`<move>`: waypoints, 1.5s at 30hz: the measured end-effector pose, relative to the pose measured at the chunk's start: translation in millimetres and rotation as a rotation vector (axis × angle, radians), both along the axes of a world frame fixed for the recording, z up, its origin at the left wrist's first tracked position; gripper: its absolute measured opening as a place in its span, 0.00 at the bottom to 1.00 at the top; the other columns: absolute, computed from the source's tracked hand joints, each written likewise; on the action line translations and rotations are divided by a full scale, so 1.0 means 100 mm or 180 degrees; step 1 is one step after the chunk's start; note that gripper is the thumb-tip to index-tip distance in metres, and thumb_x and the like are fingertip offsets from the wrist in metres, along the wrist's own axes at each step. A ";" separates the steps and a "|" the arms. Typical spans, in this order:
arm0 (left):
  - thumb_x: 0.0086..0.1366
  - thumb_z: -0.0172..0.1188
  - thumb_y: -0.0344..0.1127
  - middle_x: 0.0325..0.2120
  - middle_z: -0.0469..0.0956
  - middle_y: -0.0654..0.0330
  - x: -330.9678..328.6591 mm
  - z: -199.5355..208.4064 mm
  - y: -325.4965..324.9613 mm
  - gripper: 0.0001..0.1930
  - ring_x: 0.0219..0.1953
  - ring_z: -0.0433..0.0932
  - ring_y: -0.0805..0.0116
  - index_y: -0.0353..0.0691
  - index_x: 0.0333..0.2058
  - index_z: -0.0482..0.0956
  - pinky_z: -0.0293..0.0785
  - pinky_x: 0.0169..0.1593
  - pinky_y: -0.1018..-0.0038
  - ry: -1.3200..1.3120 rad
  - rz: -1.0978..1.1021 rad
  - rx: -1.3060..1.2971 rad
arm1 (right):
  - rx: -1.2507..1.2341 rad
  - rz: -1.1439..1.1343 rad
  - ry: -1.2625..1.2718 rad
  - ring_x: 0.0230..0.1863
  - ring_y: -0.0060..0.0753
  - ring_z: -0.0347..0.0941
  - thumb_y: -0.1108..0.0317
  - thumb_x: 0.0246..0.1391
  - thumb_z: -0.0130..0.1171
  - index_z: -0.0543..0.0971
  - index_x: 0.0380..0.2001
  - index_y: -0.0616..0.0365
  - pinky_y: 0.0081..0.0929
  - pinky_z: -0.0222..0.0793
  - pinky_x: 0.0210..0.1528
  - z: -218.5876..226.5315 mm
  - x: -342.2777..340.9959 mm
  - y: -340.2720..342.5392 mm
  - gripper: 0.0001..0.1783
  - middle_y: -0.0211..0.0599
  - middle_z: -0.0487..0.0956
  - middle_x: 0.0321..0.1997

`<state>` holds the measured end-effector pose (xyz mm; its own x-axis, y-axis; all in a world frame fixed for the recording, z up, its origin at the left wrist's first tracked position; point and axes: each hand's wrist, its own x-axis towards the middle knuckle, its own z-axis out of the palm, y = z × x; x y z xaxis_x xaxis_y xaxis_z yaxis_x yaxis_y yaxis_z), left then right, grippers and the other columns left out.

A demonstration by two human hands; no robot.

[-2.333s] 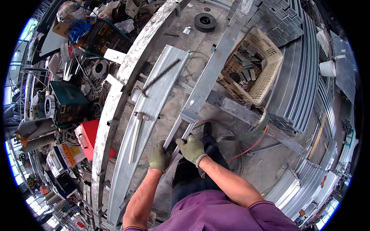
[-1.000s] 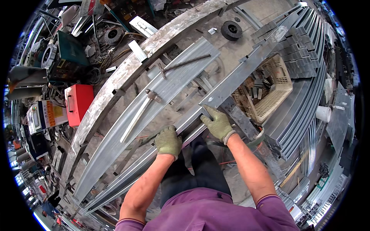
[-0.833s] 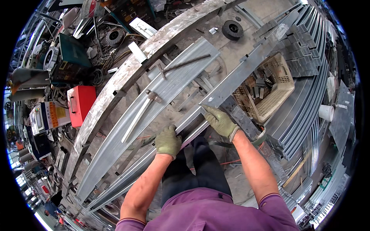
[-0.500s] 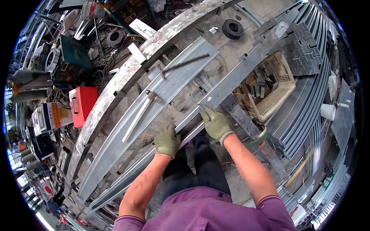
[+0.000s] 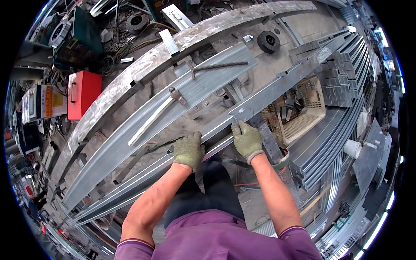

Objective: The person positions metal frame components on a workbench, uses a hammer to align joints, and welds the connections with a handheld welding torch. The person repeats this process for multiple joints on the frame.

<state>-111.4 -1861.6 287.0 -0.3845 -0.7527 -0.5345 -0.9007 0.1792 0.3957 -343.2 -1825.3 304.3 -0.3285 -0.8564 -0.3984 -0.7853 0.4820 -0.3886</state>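
My left hand (image 5: 189,151), in an olive work glove, is closed over the upper edge of a long galvanized steel channel (image 5: 216,127). That channel slants from the lower left up to the middle. Near its upper end my right hand (image 5: 248,139), gloved alike, grips the edge with the index finger stretched along it; the fingertips are partly hidden. Just beyond them begins a flat steel beam (image 5: 264,99), in line with the channel. In front lies a broad steel channel (image 5: 117,160) bearing a hammer (image 5: 151,119) with a pale handle and a T-shaped rusty rod (image 5: 221,66).
A curved steel beam (image 5: 108,97) arcs across the far side, with a red metal box (image 5: 84,95) left of it. To the right, a plastic crate (image 5: 321,93) holds metal offcuts, beside stacked steel profiles (image 5: 323,149). A black wire spool (image 5: 268,42) lies beyond.
The view has turned and shifted a little. My right hand has drawn slightly back from the beam's end. The left hand keeps its grip on the channel.
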 end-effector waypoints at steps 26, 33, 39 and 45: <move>0.65 0.67 0.41 0.46 0.88 0.48 0.06 -0.08 0.00 0.23 0.47 0.87 0.42 0.46 0.58 0.82 0.82 0.52 0.49 0.0123 0.0100 -0.0065 | 0.0591 0.0400 0.0528 0.45 0.66 0.86 0.50 0.68 0.56 0.82 0.45 0.61 0.61 0.79 0.51 -0.16 0.04 -0.16 0.23 0.59 0.88 0.40; 0.65 0.67 0.43 0.47 0.88 0.49 -0.03 -0.05 -0.02 0.24 0.49 0.87 0.43 0.47 0.59 0.82 0.81 0.53 0.49 -0.0096 0.0054 0.0064 | 0.0592 0.0508 0.0276 0.47 0.68 0.85 0.50 0.68 0.56 0.83 0.47 0.62 0.61 0.78 0.54 -0.10 -0.06 -0.17 0.24 0.62 0.87 0.41; 0.64 0.68 0.46 0.46 0.87 0.52 -0.04 -0.06 -0.01 0.20 0.48 0.88 0.49 0.46 0.53 0.84 0.82 0.52 0.51 -0.0130 0.0069 -0.0071 | 0.0686 0.0540 0.0152 0.48 0.68 0.84 0.49 0.69 0.56 0.83 0.47 0.63 0.61 0.77 0.55 0.02 -0.05 -0.23 0.25 0.63 0.87 0.42; 0.63 0.68 0.44 0.46 0.87 0.53 -0.16 -0.04 -0.01 0.21 0.50 0.87 0.49 0.46 0.53 0.84 0.82 0.54 0.52 -0.0394 0.0073 -0.0128 | 0.0709 0.0669 -0.0318 0.52 0.69 0.83 0.45 0.70 0.58 0.83 0.51 0.66 0.57 0.77 0.58 0.01 -0.21 -0.23 0.30 0.65 0.86 0.45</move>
